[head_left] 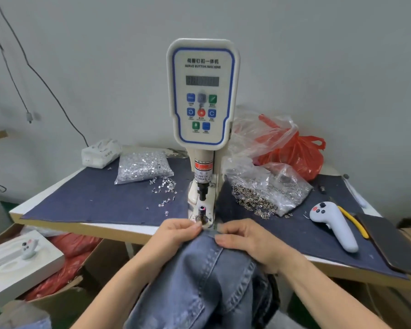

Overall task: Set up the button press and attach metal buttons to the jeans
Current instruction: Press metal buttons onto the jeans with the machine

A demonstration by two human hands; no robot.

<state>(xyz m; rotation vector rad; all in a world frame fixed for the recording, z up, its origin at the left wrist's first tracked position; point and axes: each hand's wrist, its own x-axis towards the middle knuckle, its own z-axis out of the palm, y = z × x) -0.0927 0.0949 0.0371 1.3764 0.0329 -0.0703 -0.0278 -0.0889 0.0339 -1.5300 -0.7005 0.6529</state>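
From the head view, we judge the work at the positioning step: the servo button machine [201, 96] stands ready on the worktop [86, 224], and no attached button shows on the jeans [199, 281] yet. Our left hand [176, 236] and right hand [244, 238] each pinch the waistband in closed fingers, just in front of the machine's lower die [202, 211]. We count one machine, one pair of jeans, two bags of metal parts flanking the machine, and one handheld controller [335, 224] to its right.
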